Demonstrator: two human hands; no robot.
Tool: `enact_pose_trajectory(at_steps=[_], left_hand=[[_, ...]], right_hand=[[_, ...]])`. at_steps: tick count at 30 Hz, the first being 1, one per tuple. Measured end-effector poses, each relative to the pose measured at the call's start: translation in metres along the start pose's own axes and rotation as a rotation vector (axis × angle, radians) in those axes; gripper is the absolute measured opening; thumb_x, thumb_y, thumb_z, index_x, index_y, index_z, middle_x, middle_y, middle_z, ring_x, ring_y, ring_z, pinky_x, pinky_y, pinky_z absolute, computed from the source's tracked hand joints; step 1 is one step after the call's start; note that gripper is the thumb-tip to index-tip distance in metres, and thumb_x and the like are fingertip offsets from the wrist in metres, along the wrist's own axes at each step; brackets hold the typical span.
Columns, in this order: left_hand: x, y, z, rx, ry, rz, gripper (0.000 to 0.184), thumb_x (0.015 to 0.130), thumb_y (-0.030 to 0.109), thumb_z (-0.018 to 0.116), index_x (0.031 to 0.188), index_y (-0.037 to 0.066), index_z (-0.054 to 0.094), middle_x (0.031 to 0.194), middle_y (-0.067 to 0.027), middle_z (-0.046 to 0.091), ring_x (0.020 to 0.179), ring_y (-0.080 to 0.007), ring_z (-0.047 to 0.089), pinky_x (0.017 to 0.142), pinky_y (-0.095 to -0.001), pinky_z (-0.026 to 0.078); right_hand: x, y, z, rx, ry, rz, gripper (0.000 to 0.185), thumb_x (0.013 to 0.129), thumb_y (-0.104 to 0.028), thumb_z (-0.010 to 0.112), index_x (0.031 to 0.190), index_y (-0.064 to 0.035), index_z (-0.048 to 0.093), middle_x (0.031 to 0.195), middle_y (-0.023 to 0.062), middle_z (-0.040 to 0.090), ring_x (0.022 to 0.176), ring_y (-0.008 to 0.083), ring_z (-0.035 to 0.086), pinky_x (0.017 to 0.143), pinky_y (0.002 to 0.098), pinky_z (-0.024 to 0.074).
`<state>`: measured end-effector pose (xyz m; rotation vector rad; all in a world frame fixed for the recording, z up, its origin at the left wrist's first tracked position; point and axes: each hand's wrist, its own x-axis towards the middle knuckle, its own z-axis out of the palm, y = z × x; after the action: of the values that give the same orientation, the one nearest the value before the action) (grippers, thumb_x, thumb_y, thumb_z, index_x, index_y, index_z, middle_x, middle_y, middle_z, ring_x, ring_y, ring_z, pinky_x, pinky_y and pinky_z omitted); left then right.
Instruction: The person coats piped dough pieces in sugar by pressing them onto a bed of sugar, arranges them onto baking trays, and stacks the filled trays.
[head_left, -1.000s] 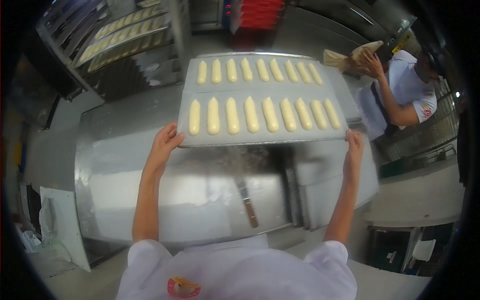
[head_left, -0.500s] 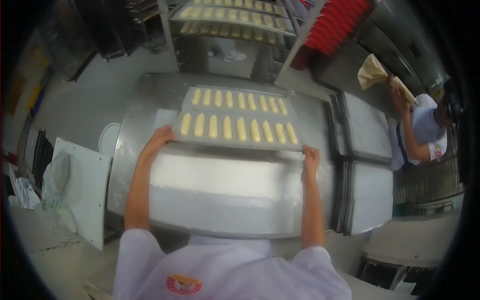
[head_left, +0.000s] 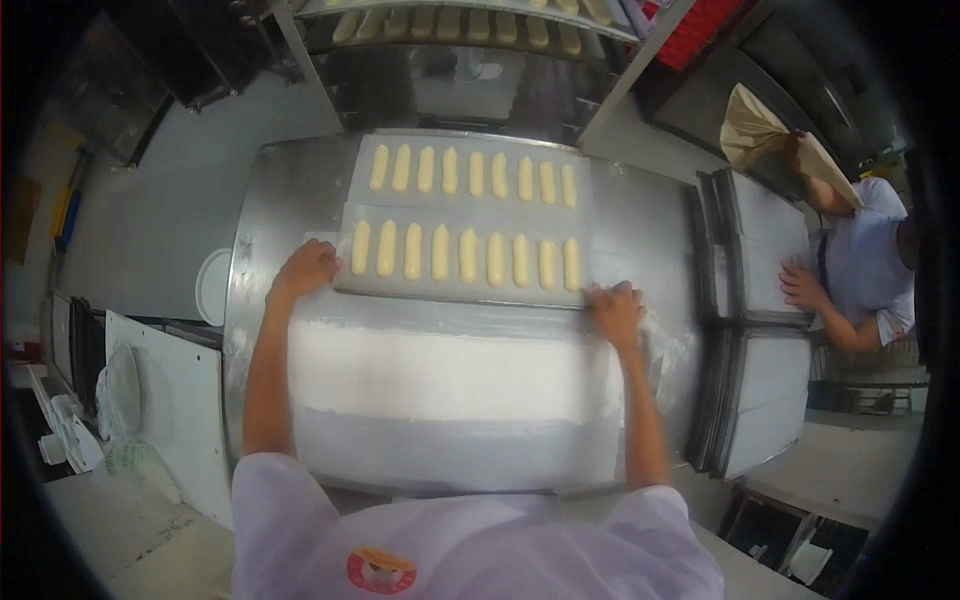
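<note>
A flat tray [head_left: 460, 296] lined with pale paper lies on the metal table [head_left: 290, 190], carrying two rows of long pale-yellow piped dough strips [head_left: 467, 256]. My left hand [head_left: 308, 268] is at the tray's near left corner, its fingers curled together. At the near right corner is my right hand [head_left: 617, 308], with fingers bent at the tray's edge. Whether either hand still grips the tray is hard to tell. Between my forearms, a whitish band [head_left: 450, 374] covers the near part of the table.
Stacked trays [head_left: 762, 400] stand at the table's right end. Behind them a co-worker [head_left: 865, 240] holds a beige cloth-like bag [head_left: 755, 130]. A rack [head_left: 610, 100] with filled trays is beyond the table. A white board [head_left: 175, 400] leans at the left.
The tray has come down and now lies on the table. My view has turned from the rack at the left to the table. The co-worker's one hand has moved down onto the stacked trays.
</note>
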<state>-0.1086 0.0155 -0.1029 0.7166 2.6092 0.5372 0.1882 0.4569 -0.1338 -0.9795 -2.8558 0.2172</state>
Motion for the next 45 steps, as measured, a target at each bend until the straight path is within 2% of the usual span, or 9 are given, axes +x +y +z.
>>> enact_pose_trajectory(at_steps=[4, 7, 14, 22, 26, 29, 36, 40, 45], left_hand=[[0.032, -0.013, -0.018, -0.117, 0.067, -0.162, 0.029, 0.085, 0.032, 0.059, 0.096, 0.006, 0.065, 0.085, -0.0145, 0.067, 0.079, -0.0302, 0.063, 0.073, -0.0379, 0.048], [0.135, -0.050, -0.001, -0.206, 0.523, -0.005, 0.029, 0.085, 0.030, 0.059, 0.103, 0.008, 0.065, 0.093, -0.0157, 0.067, 0.089, -0.0312, 0.063, 0.077, -0.0372, 0.048], [0.235, -0.034, -0.007, -0.348, 0.672, 0.355, 0.031, 0.070, 0.007, 0.071, 0.100, 0.010, 0.068, 0.092, -0.0131, 0.064, 0.085, -0.0297, 0.062, 0.075, -0.0369, 0.048], [0.210, 0.005, -0.023, -0.163, 0.625, 0.261, 0.023, 0.068, 0.006, 0.072, 0.090, 0.006, 0.069, 0.090, -0.0104, 0.063, 0.084, -0.0287, 0.060, 0.075, -0.0356, 0.046], [0.220, -0.003, -0.018, -0.190, 0.683, 0.280, 0.019, 0.070, 0.012, 0.072, 0.088, 0.007, 0.069, 0.087, -0.0097, 0.062, 0.080, -0.0257, 0.059, 0.073, -0.0340, 0.046], [0.221, -0.005, -0.013, -0.241, 0.753, 0.279, 0.019, 0.072, 0.016, 0.073, 0.089, 0.008, 0.070, 0.084, -0.0079, 0.061, 0.077, -0.0213, 0.057, 0.071, -0.0315, 0.044], [0.198, -0.009, -0.022, -0.569, 0.612, -0.011, 0.018, 0.072, 0.015, 0.075, 0.086, 0.005, 0.070, 0.087, -0.0075, 0.062, 0.072, -0.0172, 0.054, 0.069, -0.0298, 0.044], [0.159, -0.020, -0.032, -0.521, 0.599, -0.059, 0.018, 0.072, 0.016, 0.075, 0.086, 0.005, 0.069, 0.089, -0.0040, 0.061, 0.074, -0.0150, 0.052, 0.071, -0.0282, 0.043], [0.060, -0.009, -0.038, -0.650, 0.616, 0.170, 0.015, 0.077, 0.009, 0.069, 0.090, 0.003, 0.065, 0.092, -0.0015, 0.059, 0.080, -0.0134, 0.051, 0.075, -0.0257, 0.042]], right_hand=[[0.043, -0.010, -0.012, 0.030, 0.140, 0.006, 0.031, 0.086, -0.036, 0.056, 0.081, -0.0079, 0.066, 0.089, 0.0083, 0.056, 0.090, 0.0294, 0.049, 0.080, 0.0493, 0.0350], [0.145, -0.011, 0.011, 0.400, 0.329, -0.005, 0.022, 0.082, -0.031, 0.061, 0.081, -0.0098, 0.067, 0.086, 0.0064, 0.064, 0.089, 0.0268, 0.057, 0.078, 0.0430, 0.0405], [0.237, -0.054, 0.047, 0.460, 0.334, 0.240, 0.021, 0.076, -0.027, 0.067, 0.087, -0.0104, 0.070, 0.083, 0.0104, 0.069, 0.084, 0.0285, 0.064, 0.078, 0.0417, 0.0461], [0.233, -0.063, 0.047, 0.289, 0.567, 0.007, 0.007, 0.071, -0.010, 0.068, 0.077, -0.0084, 0.066, 0.077, 0.0092, 0.064, 0.075, 0.0293, 0.061, 0.070, 0.0410, 0.0418], [0.232, -0.060, 0.040, 0.581, 0.532, -0.058, 0.005, 0.074, -0.008, 0.067, 0.076, -0.0046, 0.064, 0.074, 0.0076, 0.063, 0.069, 0.0207, 0.059, 0.066, 0.0340, 0.0440], [0.232, -0.053, 0.041, 1.091, 0.303, 0.030, 0.007, 0.081, -0.006, 0.064, 0.081, 0.0012, 0.063, 0.074, 0.0012, 0.061, 0.067, 0.0080, 0.052, 0.063, 0.0233, 0.0408], [0.230, -0.038, 0.031, 1.219, 0.108, 0.117, 0.010, 0.079, -0.008, 0.068, 0.085, -0.0016, 0.064, 0.077, -0.0009, 0.061, 0.071, 0.0085, 0.053, 0.066, 0.0225, 0.0404], [0.188, -0.035, -0.001, 1.292, 0.080, -0.074, 0.010, 0.080, -0.011, 0.068, 0.086, -0.0033, 0.065, 0.081, -0.0011, 0.060, 0.077, 0.0080, 0.052, 0.071, 0.0229, 0.0387], [0.112, -0.041, -0.043, 1.238, 0.165, -0.113, 0.010, 0.082, -0.010, 0.067, 0.088, -0.0023, 0.065, 0.085, -0.0004, 0.059, 0.079, 0.0089, 0.051, 0.076, 0.0223, 0.0379]])
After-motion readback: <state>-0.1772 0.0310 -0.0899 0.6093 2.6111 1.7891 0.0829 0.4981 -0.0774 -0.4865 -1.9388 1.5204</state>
